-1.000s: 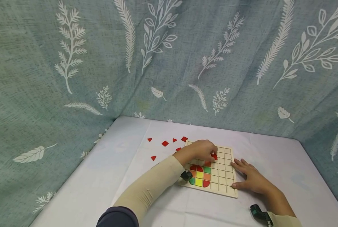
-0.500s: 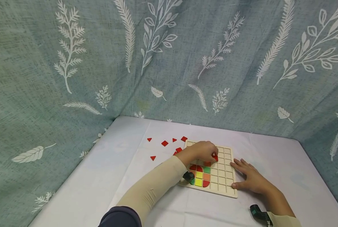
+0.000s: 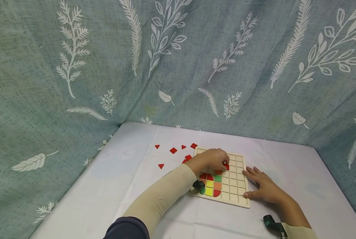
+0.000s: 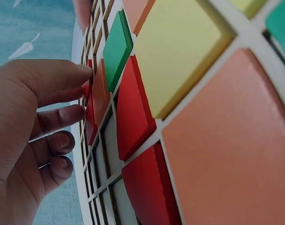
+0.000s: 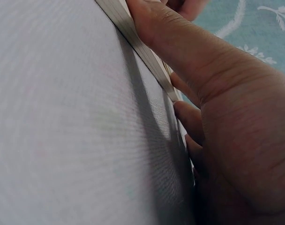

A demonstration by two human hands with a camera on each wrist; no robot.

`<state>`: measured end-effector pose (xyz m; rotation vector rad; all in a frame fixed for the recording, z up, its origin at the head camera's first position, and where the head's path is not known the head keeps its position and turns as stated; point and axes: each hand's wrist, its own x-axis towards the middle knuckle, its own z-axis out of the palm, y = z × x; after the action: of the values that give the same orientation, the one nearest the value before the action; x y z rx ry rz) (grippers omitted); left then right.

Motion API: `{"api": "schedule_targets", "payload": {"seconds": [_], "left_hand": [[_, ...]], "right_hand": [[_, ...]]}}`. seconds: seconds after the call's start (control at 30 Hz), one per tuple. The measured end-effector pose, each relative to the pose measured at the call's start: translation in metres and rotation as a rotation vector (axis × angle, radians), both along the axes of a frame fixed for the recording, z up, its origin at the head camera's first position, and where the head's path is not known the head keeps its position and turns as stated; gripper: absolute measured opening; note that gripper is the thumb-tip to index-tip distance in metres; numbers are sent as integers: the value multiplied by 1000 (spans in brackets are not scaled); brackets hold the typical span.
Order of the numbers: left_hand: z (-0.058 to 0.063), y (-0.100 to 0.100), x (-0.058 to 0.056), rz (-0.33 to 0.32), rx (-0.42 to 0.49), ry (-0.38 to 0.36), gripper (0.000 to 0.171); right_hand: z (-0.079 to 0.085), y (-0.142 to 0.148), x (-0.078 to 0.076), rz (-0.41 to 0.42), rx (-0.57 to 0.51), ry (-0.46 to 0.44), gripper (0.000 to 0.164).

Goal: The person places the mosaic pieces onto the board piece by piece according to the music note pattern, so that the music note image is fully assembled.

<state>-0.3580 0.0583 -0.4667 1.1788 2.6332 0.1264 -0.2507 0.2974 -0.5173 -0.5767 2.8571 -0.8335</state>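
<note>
My left hand [image 3: 215, 160] reaches across a pale wooden grid board [image 3: 234, 190] and pinches a red tile [image 3: 227, 167] at one of its cells. In the left wrist view, the thumb and forefinger meet at that tile while the other fingers curl loosely. Close by lie an orange tile [image 4: 101, 91], a green tile [image 4: 118, 51] and another red tile [image 4: 90, 123]. The right hand [image 3: 266, 188] lies at the board's right side with fingers spread. Its thumb [image 5: 156, 28] touches the board's edge [image 5: 142, 51].
Several loose red pieces, such as a red square [image 3: 173, 150] and a red triangle [image 3: 161, 166], lie left of the board on the white cloth [image 3: 136, 186]. Yellow tiles [image 3: 209, 191] and other coloured tiles fill near-left cells. A leaf-patterned curtain [image 3: 178, 66] hangs behind.
My left hand shifted very slightly right and down with the red tile, then stayed at that spot. The right hand has kept its place at the board's edge.
</note>
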Motion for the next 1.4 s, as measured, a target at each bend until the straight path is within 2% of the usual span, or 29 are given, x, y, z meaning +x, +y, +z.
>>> {"api": "schedule_targets", "payload": {"seconds": [0.2,0.43,0.8,0.9,1.1,1.4], "left_hand": [[-3,1,-4,-96,33,12,15],[-8,2,-10,-121,40,17,12],[0,0,-7,-112,28,43,15],[1,-3,-6,-86,44,36,17],[2,-16,-4,-28,64,18,24],[5,-44,-6,-40,67,51,21]], "right_hand": [[-1,1,-1,6,-13,0,99],[-3,1,-3,13,-6,2,99],[0,1,0,7,-3,6,99],[0,1,0,11,-8,9,98],[-1,0,1,2,-11,5,99],[-1,0,0,-1,-7,7,99]]}}
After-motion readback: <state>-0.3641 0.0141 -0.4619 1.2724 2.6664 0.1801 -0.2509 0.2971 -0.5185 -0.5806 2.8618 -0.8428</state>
